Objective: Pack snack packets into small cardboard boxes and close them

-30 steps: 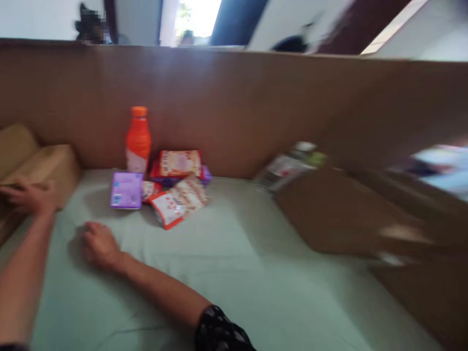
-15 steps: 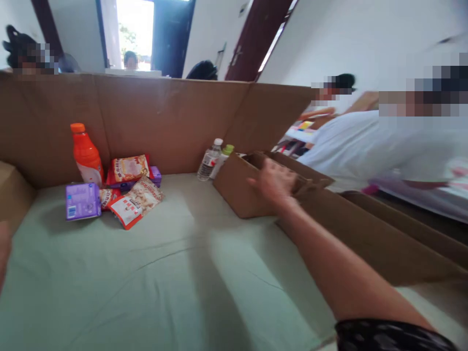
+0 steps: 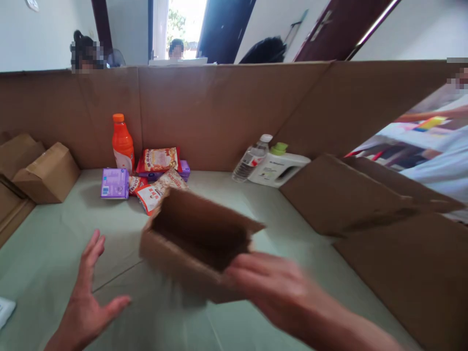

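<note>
My right hand (image 3: 268,280) grips the near right edge of a cardboard box (image 3: 183,256), its fingers closed over the rim. The box is tilted above the pale green cloth (image 3: 120,321), its top open toward me, and I see no contents in its dark inside. To the left of the box my left hand (image 3: 87,297) hovers with thumb and fingers spread, holding nothing. Behind the box lie snack bags (image 3: 161,160) and a purple packet (image 3: 114,184), with an orange bottle (image 3: 123,144) standing beside them. The box partly hides the nearest snack bag.
A clear water bottle (image 3: 251,160) leans by a white jug with a green cap (image 3: 280,168) at the back. Cardboard walls (image 3: 226,112) enclose the back and right. Small cardboard boxes (image 3: 49,173) stand at the left; a white object (image 3: 5,310) lies at the left edge. People are beyond.
My right hand has brought the box from the right side toward the middle, uncovering the white jug. My left hand has come into view, open. The view has turned right.
</note>
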Available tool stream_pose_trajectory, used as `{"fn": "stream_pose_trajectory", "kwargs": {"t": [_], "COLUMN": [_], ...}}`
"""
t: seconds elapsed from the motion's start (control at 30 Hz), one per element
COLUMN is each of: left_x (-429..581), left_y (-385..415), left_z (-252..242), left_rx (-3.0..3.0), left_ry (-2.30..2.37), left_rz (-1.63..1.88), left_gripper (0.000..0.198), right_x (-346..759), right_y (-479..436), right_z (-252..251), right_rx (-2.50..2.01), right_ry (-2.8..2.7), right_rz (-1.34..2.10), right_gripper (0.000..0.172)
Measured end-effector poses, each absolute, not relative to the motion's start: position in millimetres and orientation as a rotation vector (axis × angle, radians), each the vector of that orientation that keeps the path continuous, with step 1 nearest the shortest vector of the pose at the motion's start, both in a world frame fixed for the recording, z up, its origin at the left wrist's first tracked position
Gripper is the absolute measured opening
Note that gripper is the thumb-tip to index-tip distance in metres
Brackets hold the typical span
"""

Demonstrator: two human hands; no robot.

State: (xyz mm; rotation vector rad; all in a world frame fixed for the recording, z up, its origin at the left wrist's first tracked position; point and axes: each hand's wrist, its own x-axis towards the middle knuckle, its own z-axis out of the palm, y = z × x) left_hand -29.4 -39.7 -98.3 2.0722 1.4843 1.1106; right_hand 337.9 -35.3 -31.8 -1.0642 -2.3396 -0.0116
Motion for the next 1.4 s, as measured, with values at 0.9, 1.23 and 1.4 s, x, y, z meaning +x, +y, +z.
{"fn": "stream_pose_trajectory", "kwargs": {"t": [0.9,1.23,1.4], "left_x": [-21,-42,-46], "left_y": [-45,-36,-50], "left_z": [-69,-71,-60], "left_rx": [2.312,2.42,2.449], "left_ry": [1.241,1.133,1.358], "left_rz": [1.293,1.124,0.987], "left_gripper": [0.032,0.034,0.015], "right_x": [302,402,363], "right_y": [219,107,172], "right_z": [-162,-128,-109], "right_rx": [-1.919,-2.101,-2.012], "right_ry": [-1.672,-1.798,-2.219], "right_rz": [0.517,0.216,0.497], "right_gripper": [0.029,0.062,0.087]}}
